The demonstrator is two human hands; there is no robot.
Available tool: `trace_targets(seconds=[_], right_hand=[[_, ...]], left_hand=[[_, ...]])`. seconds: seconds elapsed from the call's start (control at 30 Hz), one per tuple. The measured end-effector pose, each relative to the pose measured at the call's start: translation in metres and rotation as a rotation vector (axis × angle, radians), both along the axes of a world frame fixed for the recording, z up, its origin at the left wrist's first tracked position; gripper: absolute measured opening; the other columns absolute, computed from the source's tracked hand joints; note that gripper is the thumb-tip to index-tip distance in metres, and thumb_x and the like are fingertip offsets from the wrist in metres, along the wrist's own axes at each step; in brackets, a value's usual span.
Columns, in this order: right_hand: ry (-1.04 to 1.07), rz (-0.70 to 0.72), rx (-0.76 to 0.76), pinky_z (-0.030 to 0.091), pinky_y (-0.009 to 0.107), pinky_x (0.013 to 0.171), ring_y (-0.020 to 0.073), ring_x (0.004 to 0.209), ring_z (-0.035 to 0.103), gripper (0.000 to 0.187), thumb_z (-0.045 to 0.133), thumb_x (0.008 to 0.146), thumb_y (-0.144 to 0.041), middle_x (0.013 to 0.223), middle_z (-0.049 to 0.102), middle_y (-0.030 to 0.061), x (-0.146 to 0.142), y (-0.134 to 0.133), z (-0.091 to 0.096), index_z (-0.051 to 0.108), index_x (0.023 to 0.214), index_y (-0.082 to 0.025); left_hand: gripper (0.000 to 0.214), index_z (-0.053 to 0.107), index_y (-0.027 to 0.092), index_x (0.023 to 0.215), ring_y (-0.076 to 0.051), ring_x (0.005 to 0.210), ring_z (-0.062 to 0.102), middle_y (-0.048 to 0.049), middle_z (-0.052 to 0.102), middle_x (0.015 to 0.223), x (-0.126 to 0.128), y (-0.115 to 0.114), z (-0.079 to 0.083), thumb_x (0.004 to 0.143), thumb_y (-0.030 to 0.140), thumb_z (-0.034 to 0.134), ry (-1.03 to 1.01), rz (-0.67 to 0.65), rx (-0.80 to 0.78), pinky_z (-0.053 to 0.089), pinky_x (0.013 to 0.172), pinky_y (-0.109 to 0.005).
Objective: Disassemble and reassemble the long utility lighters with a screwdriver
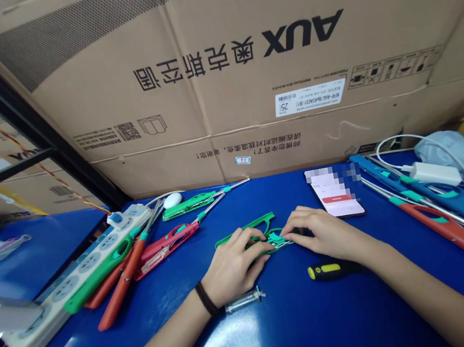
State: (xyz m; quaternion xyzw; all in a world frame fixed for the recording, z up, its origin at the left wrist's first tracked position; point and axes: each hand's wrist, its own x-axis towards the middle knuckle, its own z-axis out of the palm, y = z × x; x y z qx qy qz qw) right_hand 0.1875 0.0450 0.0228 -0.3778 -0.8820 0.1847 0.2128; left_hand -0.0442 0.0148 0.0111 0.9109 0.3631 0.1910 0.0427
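My left hand (242, 258) is closed, thumb and fingers gripping the opened green lighter casing (269, 216) on the blue table. Small teal parts (276, 238) show between my two hands. From the other side, my right hand (320, 229) pinches at the same spot; what sits between its fingertips is too small to make out. A clear fuel tank (243, 301) lies beside my left wrist. Under my right forearm is a black and yellow screwdriver (332, 269), its far end hidden by the arm.
To the left, a power strip (59, 288) has green and red lighters on and beside it. An opened red lighter (164, 248) and a green lighter (188, 205) lie behind. A phone (334, 194) and several lighters (462, 234) are at right. A large carton (221, 109) stands at the back.
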Motion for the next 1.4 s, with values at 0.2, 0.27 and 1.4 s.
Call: trace_targets(seconds=[0.2,0.27,1.4], right_hand=[[-0.006,0.007,0.012,0.044,0.032,0.077,0.0184,0.086,0.057,0.015,0.052,0.089,-0.021,0.086,0.066,0.0026,0.000,0.000,-0.003,0.066,0.088,-0.021],[-0.015,0.009,0.021,0.044,0.032,0.078,0.0183,0.085,0.057,0.015,0.052,0.088,-0.020,0.084,0.066,0.0025,-0.001,0.000,-0.003,0.066,0.088,-0.021],[-0.314,0.060,0.229,0.044,0.039,0.086,0.0212,0.087,0.057,0.017,0.056,0.081,-0.007,0.088,0.065,0.0062,-0.014,-0.019,0.001,0.067,0.089,-0.017]], left_hand=[[0.021,0.061,0.024,0.106,-0.017,0.093,0.053,-0.0048,0.056,0.107,0.000,0.000,-0.001,0.093,0.024,0.045,-0.012,-0.006,0.001,0.049,0.082,-0.032],[0.021,0.061,0.024,0.105,-0.017,0.092,0.053,-0.0051,0.056,0.106,0.000,0.000,-0.001,0.093,0.024,0.045,-0.020,-0.004,0.008,0.049,0.081,-0.032],[0.036,0.051,0.030,0.126,-0.022,0.092,0.052,-0.0076,0.053,0.113,0.001,-0.002,0.000,0.093,0.021,0.041,0.147,0.005,0.092,0.053,0.074,-0.037]])
